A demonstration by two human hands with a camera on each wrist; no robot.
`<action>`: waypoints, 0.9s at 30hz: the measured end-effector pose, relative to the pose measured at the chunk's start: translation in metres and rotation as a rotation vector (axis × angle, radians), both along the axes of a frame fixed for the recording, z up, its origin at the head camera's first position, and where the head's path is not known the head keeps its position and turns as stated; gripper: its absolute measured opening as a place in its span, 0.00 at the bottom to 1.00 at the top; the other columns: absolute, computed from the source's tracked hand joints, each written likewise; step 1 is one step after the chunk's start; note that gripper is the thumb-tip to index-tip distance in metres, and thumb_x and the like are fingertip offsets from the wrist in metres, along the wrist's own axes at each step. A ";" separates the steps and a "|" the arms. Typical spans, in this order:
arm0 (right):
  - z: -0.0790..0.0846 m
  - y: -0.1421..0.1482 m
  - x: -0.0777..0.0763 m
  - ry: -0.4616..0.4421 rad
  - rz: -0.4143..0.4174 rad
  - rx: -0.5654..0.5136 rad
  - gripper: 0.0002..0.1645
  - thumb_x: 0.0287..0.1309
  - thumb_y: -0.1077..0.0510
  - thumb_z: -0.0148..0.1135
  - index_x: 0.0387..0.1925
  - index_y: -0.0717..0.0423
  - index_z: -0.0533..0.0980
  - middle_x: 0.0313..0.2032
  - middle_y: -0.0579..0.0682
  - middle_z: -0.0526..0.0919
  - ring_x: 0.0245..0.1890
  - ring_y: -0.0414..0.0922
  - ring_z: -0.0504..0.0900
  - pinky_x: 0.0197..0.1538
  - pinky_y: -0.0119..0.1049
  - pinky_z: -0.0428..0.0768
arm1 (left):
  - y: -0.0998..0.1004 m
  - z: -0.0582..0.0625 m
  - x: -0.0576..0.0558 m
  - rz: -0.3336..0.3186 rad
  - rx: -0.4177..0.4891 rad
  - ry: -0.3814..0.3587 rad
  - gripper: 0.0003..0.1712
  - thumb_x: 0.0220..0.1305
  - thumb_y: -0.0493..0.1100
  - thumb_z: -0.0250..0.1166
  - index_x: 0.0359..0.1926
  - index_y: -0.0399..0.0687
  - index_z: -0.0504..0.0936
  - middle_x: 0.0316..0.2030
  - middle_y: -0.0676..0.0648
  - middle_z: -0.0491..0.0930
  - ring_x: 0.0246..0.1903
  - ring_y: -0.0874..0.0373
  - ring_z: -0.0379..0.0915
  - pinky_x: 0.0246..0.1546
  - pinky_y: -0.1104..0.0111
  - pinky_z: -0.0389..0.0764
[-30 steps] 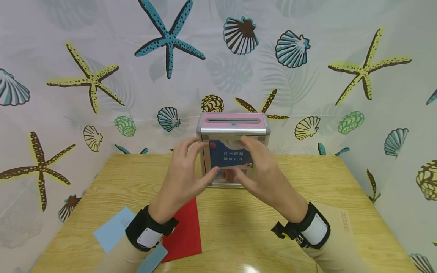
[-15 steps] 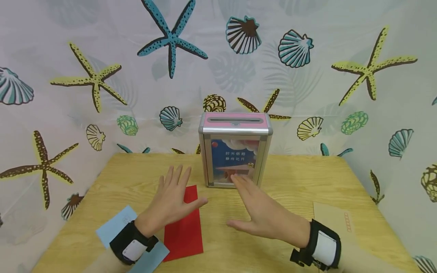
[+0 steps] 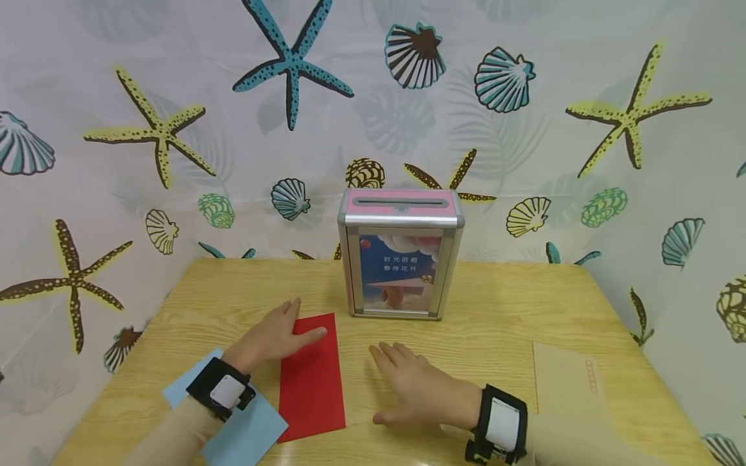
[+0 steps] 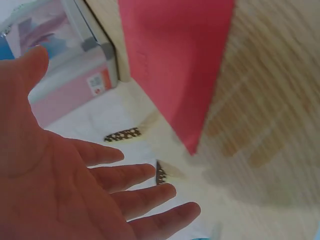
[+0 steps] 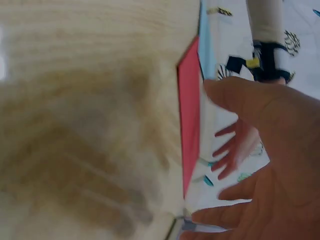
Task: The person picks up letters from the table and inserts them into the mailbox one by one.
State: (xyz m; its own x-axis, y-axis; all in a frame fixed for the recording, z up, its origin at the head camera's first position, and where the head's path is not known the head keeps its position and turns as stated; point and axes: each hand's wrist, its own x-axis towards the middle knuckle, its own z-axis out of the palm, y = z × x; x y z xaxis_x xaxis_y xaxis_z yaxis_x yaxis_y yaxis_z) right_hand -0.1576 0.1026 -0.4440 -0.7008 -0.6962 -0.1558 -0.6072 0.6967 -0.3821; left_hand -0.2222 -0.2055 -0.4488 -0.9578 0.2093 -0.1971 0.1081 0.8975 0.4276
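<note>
My left hand (image 3: pixel 274 336) hovers with fingers extended over the upper left part of a red envelope (image 3: pixel 315 388), holding nothing. In the left wrist view its palm (image 4: pixel 55 180) and spread fingers face the red envelope (image 4: pixel 175 60). My right hand (image 3: pixel 416 388) is over the bare wood right of the red envelope, fingers straight and thumb apart, holding nothing. Behind both hands stands an upright box (image 3: pixel 401 259) with a pink top, a slot and a silver frame; its front panel is blue with white characters. Left of the red envelope lies a light blue envelope (image 3: pixel 247 427), partly covered by my left forearm.
A tan envelope (image 3: pixel 562 382) lies on the right side of the wooden table (image 3: pixel 495 310), its lower part hidden by my right sleeve. A white cloth (image 3: pixel 233 162) printed with starfish and shells hangs behind the table and along both sides.
Both hands have come back from the front of the box and dropped lower, parting to either side. The box's front panel is now uncovered. The envelopes have stayed where they were.
</note>
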 end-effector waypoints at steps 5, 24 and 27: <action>-0.016 -0.017 0.011 0.095 0.110 0.020 0.47 0.58 0.39 0.70 0.71 0.58 0.68 0.65 0.53 0.74 0.61 0.47 0.75 0.65 0.40 0.79 | -0.008 -0.010 -0.011 0.002 -0.011 -0.010 0.60 0.63 0.70 0.64 0.77 0.30 0.56 0.72 0.26 0.62 0.69 0.30 0.62 0.64 0.37 0.73; -0.033 -0.044 0.024 0.111 0.294 -0.055 0.22 0.62 0.49 0.69 0.58 0.41 0.80 0.44 0.41 0.76 0.36 0.29 0.70 0.40 0.17 0.73 | -0.013 -0.021 -0.025 0.007 -0.113 0.066 0.45 0.58 0.52 0.77 0.70 0.34 0.70 0.58 0.33 0.76 0.57 0.37 0.71 0.55 0.44 0.81; -0.034 -0.041 0.023 0.145 0.301 -0.070 0.21 0.63 0.50 0.69 0.58 0.42 0.81 0.45 0.42 0.77 0.38 0.29 0.71 0.42 0.17 0.73 | -0.012 -0.022 -0.026 0.010 -0.110 0.058 0.43 0.58 0.50 0.77 0.69 0.36 0.71 0.56 0.35 0.78 0.55 0.40 0.72 0.54 0.46 0.81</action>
